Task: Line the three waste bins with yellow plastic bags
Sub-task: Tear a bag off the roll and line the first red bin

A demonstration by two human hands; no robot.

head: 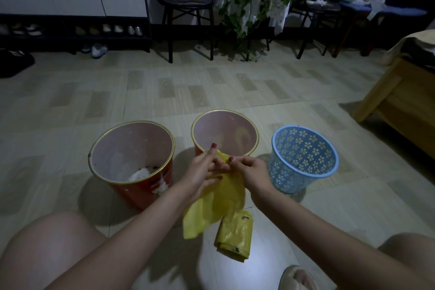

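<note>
On the left, the large red metal bin with a gold rim [131, 160] is standing on the tiled floor [211, 87], unlined, w/ something white and crumpled lying at its bottom; a bag going in over that could be sitting lumpy. Next right, the left hand [203, 167] is pinching the top edge of the thin yellow plastic bag [216, 200], fingers closed on the film, thumb up. The bag is hanging between both hands, just in front of the middle red gold-rimmed bin [224, 135], its tail drooping toward the floor. The right hand [250, 168] is gripping the same edge, fingertips touching the left's (looks like it's rubbing the mouth apart). Risk: film this thin is likely clinging shut, so the layers may be slipping or tearing if pulled hard. Below, the folded stack of spare yellow bags [235, 235] is lying on the floor near a knee and could get kicked. Far right, the blue perforated plastic basket with a flower pattern [303, 160] is standing empty and light, prob. tipping easily when lined.
</note>
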